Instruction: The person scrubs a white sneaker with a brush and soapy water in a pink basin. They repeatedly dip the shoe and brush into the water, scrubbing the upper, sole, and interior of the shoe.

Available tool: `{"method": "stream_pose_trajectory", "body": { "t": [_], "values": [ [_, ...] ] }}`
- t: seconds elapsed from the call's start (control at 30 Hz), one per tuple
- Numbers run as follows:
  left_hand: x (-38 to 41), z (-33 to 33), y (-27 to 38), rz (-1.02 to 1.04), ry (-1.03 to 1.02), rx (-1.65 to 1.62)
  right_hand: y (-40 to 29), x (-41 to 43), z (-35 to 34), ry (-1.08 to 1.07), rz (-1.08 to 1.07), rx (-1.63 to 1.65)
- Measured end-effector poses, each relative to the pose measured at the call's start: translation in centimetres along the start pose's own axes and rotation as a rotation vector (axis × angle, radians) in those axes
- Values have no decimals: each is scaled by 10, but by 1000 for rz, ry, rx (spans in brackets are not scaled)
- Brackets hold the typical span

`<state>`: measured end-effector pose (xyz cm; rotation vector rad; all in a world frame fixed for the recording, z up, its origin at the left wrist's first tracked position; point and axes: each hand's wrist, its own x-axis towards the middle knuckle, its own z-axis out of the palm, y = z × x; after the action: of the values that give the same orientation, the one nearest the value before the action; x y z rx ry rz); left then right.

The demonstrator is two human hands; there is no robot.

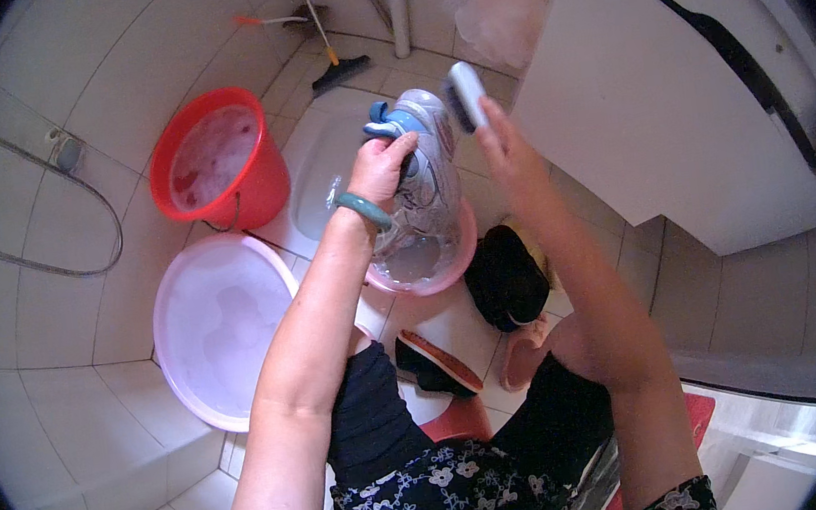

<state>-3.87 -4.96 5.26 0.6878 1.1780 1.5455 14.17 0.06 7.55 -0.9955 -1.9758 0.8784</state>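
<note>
My left hand (pixel 381 170), with a green bangle at its wrist, grips a light grey and blue sneaker (pixel 427 154) at the ankle opening. The shoe is tilted above a pink basin (pixel 469 248) with cloudy water. To the right of the shoe, my right hand (pixel 508 141) holds a white-backed scrub brush (pixel 468 93) with dark bristles facing the shoe; a narrow gap seems to lie between them. A black shoe (pixel 507 278) is on the tiles right of the basin. Nearer to me lies another dark shoe (pixel 439 365) with a reddish-brown insole.
A red bucket (pixel 273 168) of sudsy water stands at the left, beside a white squat toilet pan (pixel 309 183). Below the bucket is a large pinkish tub (pixel 170 357) of water. A floor squeegee (pixel 340 74) stands behind. A white cabinet-like appliance (pixel 662 97) is at the right.
</note>
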Motion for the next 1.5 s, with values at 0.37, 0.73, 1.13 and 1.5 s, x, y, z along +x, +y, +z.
{"method": "stream_pose_trajectory", "body": {
  "t": [0.37, 0.73, 1.13, 1.5],
  "values": [
    [7, -14, 3, -30, 70, -130, -14, -23, 29, -252, -40, -91],
    [-13, -8, 15, -116, -77, -156, 16, 19, 9, 6, 110, 36],
    [-5, -6, 6, -95, 54, -134, -39, -4, 14, -211, 92, -223],
    [-12, -4, 3, -160, -23, 9, -4, -4, 13, -63, -115, -135]
  ]
}}
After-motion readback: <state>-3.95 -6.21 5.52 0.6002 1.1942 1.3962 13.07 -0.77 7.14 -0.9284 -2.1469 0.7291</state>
